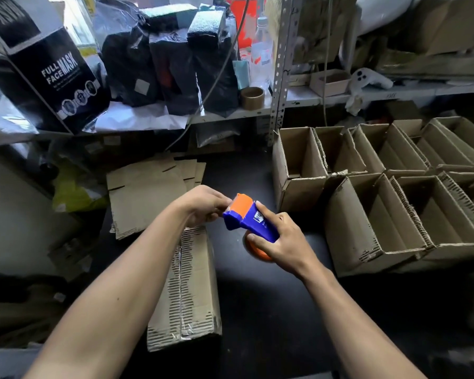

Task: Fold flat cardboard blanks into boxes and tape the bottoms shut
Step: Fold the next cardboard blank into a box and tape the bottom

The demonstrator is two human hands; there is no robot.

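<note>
Done: open brown cardboard boxes (pixel 394 187) massed at 3 o'clock | in hand: blue-and-orange plastic tape dispenser (pixel 248 218), right hand (pixel 282 242) gripping, left hand (pixel 203 205) fingers pinching its front | taped brown box (pixel 186 291) at 6 o'clock on black counter (pixel 257 310) | left: flat cardboard blanks (pixel 145 192) at 10 o'clock.

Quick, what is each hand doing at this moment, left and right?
Left hand: closed, pinching the orange front end of the tape dispenser.
Right hand: closed around the blue body of the tape dispenser.

A packing storeroom is seen: metal shelving (pixel 278 77) crammed with bagged goods (pixel 173 69) beyond the hands, open cartons (pixel 394 192) ranked right of them, flat blanks (pixel 145 192) stacked just ahead-left.
</note>
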